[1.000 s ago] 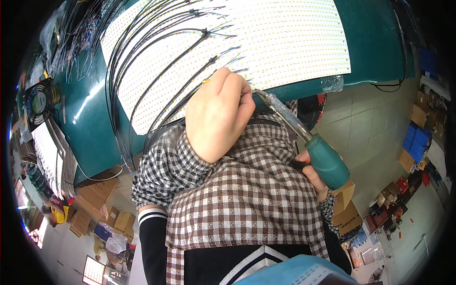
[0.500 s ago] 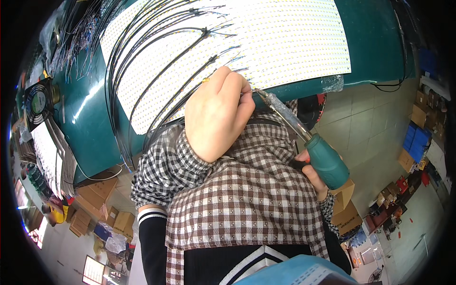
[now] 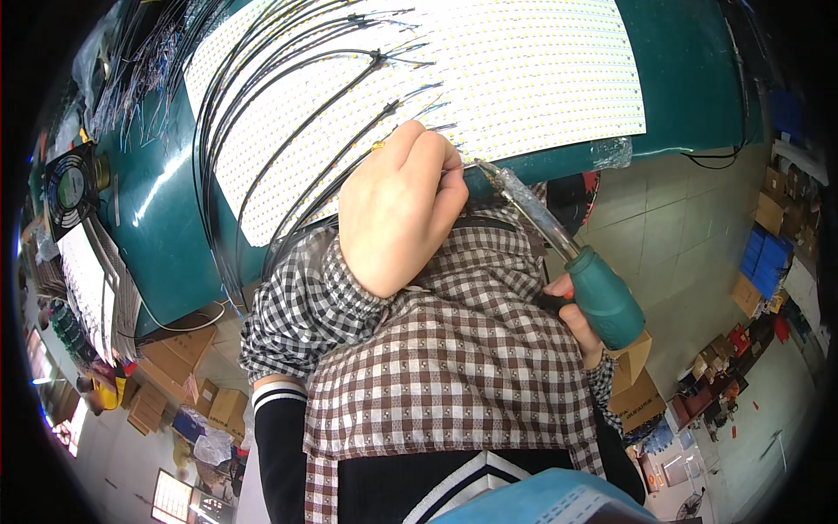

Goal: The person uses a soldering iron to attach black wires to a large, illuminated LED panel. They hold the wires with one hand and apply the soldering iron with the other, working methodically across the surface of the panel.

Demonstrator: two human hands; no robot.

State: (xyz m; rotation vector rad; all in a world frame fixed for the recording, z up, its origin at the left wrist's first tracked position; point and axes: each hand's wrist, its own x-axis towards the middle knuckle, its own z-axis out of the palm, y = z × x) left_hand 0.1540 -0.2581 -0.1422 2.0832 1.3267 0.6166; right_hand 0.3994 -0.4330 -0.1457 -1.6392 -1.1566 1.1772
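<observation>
My left hand is closed in a pinch at the near edge of a white LED panel. Thin wire ends stick out by its fingertips, and the fingers hide most of what they hold. In my right hand is a soldering iron with a green handle and a metal shaft. Its tip points up and left, just right of my left fingertips, at the panel's edge. Black cables with bared, coloured wire ends lie in rows across the panel's left half.
The panel lies on a green-topped table. Loose wires and a small fan sit at the left, with a stack of white strips nearer. Cardboard boxes stand on the floor at both sides.
The soldering iron's tip has shifted slightly right, a little away from my left fingertips, and its handle has moved slightly with it. My left hand stays in place.
</observation>
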